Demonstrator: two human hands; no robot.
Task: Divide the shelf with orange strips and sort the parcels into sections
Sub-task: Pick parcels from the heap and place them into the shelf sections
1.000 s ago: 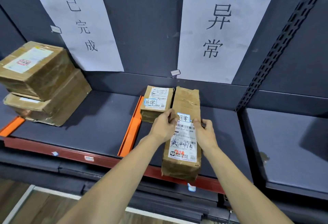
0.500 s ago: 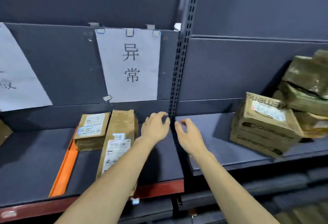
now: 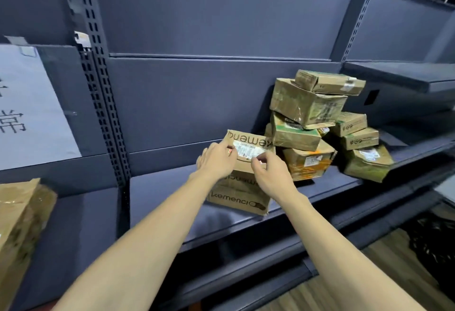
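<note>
Dark grey steel shelf, slotted uprights, wood-look floor below. Kemenci carton near the shelf's front edge, just beside a heap of taped parcels. Left hand and right hand on its top, fingers curled at the shipping label. Paper sign far left; another parcel below it.

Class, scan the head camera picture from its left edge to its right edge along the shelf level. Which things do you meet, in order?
White paper sign with black characters → perforated dark metal upright → brown cardboard box printed kemenci, with the left hand and right hand on it → leaning pile of taped brown cardboard parcels.
</note>
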